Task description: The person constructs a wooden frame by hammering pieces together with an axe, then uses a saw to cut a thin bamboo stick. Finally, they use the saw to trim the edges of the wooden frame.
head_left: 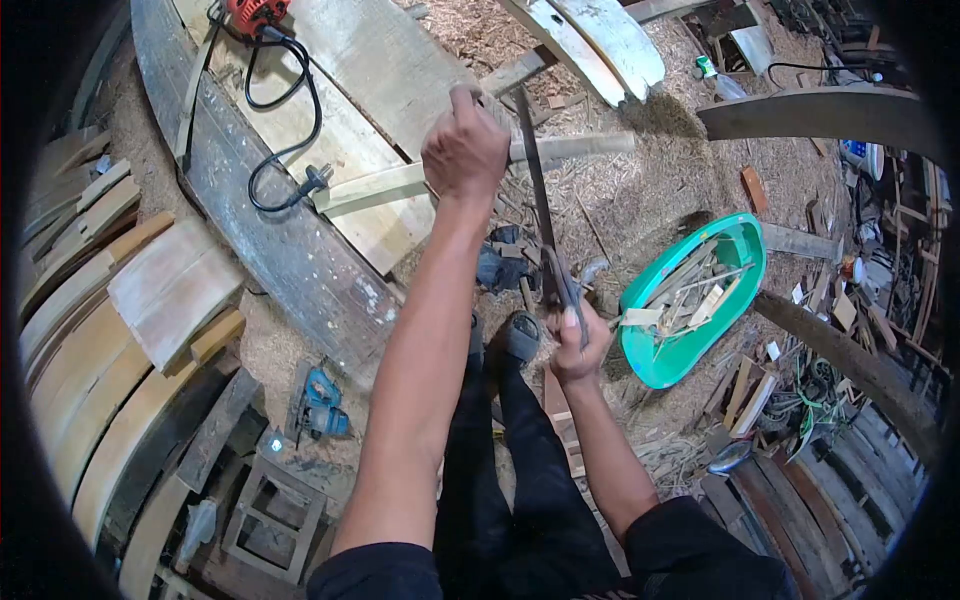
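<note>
My right hand is closed around the handle of a handsaw, whose long dark blade points away from me. The blade crosses a pale wooden strip in this view, just right of my left hand. That strip lies over the workbench edge, its right end sticking out past the boards. My left hand is clenched on the strip, with fingers wrapped over it beside a wide grey board. A black power plug rests near the strip's left end.
A red power tool sits on the bench. On the sawdust-covered floor stand a green tub of wood scraps and a blue power tool. Curved wooden pieces are stacked at left; planks lie at right.
</note>
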A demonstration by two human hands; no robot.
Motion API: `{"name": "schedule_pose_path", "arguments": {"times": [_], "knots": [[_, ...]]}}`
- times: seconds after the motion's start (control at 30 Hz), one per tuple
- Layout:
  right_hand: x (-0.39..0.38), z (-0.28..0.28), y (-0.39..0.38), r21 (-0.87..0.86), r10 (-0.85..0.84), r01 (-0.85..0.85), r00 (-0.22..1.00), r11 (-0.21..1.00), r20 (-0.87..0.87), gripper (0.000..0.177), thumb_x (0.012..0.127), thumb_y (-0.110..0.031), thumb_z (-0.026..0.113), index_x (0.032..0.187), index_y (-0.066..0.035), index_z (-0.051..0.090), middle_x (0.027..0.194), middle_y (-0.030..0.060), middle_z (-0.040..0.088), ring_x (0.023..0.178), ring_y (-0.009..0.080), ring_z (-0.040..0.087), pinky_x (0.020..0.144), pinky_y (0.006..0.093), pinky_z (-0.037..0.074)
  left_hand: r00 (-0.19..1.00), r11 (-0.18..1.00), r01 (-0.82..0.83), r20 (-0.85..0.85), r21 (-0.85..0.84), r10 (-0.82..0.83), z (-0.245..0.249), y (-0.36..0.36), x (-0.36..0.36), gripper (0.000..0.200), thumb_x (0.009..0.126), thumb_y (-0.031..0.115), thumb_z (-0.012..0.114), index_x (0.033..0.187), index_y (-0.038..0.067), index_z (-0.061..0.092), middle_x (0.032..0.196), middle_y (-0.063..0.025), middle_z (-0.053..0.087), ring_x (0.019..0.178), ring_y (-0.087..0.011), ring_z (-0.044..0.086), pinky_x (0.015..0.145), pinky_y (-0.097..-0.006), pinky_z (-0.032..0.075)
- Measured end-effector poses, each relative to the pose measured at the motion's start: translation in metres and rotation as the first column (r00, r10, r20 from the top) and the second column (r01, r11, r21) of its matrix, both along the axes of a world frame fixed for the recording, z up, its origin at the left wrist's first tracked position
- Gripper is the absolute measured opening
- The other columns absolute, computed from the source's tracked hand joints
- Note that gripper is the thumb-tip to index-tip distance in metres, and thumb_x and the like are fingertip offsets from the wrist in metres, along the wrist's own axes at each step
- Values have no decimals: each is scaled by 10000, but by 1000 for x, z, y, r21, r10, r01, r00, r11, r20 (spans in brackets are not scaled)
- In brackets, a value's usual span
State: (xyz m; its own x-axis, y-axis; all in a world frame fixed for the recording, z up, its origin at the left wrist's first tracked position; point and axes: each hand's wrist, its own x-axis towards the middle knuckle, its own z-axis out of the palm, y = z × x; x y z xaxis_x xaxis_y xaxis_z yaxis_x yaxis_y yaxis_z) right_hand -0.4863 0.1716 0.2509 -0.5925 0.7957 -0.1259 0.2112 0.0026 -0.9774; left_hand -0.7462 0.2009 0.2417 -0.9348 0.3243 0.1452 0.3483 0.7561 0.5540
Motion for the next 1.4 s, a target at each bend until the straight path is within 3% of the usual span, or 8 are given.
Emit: {"name": "schedule_pose_path", "arguments": {"times": [0.4,0.67,0.8,0.93,1.07,1.23,1.33,1.4], "knots": [[-31,2,17,36,39,-40,999,999,11,395,929,-286,571,647,-38,447,542,17,360,499,101,365,463,317,301,988,997,59,-139,-45,-65,-5,4,-20,140,892,144,521,960,51,600,758,-222,677,720,-412,656,690,-518,479],[-62,13,33,-5,54,-54,997,999,63,413,944,-326,516,634,-56,489,575,-10,468,526,79,411,484,283,309,978,991,57,-194,-118,-80,-7,3,-13,114,867,138,547,955,77,585,724,-170,665,701,-367,633,729,-461,434],[-27,3,21,100,79,-85,995,991,62,342,903,-274,580,684,-20,512,566,102,422,476,212,443,486,347,352,986,992,45,-153,-117,-63,-4,4,-14,104,870,135,539,953,83,572,740,-164,666,712,-358,634,717,-464,426],[-11,17,8,4,6,-6,999,1000,51,360,897,-279,571,654,-18,519,564,64,452,499,179,475,500,354,368,989,989,82,-112,-120,-96,-3,4,-13,112,873,142,535,962,81,565,741,-168,665,720,-359,636,739,-471,422],[-67,-9,37,-50,18,-16,1000,999,23,387,914,-304,564,657,-24,488,558,47,432,520,163,427,506,334,344,989,991,65,-127,-115,-79,-3,3,-14,122,878,153,526,968,78,561,743,-174,666,730,-367,637,763,-476,417],[-66,-7,43,16,70,-70,997,997,28,416,928,-330,555,662,-22,467,563,32,422,547,130,408,517,320,346,991,995,75,-102,-64,-81,-3,3,-14,131,881,154,530,973,69,570,756,-188,665,741,-380,635,783,-477,423],[-68,-8,45,29,88,-89,996,996,14,428,937,-355,539,673,-21,496,571,19,437,562,109,423,520,316,350,981,992,123,-157,29,-117,0,-1,-12,128,877,150,545,972,72,584,758,-181,656,742,-390,624,770,-472,420],[-66,-8,45,-10,81,-81,996,997,35,426,938,-359,535,678,-22,514,577,18,453,563,109,436,522,309,354,942,955,295,-173,22,-287,1,-16,-9,154,872,177,584,983,74,609,879,-141,655,838,-339,610,766,-458,426]]}}
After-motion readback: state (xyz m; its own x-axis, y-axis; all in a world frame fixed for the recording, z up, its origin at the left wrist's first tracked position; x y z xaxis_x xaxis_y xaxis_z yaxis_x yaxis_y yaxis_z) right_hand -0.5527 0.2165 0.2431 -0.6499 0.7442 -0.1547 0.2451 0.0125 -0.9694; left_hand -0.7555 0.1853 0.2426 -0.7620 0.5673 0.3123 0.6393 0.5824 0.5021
